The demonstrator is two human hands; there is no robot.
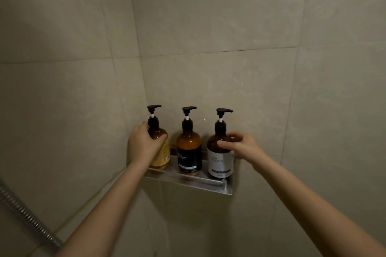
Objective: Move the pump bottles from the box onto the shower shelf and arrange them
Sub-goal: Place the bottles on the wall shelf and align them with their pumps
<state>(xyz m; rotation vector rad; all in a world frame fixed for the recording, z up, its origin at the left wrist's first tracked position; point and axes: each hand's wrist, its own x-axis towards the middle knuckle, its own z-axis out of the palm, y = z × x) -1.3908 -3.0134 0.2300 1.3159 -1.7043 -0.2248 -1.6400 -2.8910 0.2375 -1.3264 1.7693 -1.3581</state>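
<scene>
Three amber pump bottles with black pumps stand upright in a row on the metal shower shelf (208, 186). My left hand (142, 144) is wrapped around the shoulder of the left bottle with the yellow label (161, 152). The middle bottle with the black label (189, 148) stands untouched. My right hand (242, 148) has its thumb and fingers on the upper body of the right bottle with the white label (219, 162). All pump spouts point right. The box is out of view.
The shelf sits in the corner of beige tiled walls (229, 27). A ribbed metal shower hose (27, 217) runs diagonally at the lower left.
</scene>
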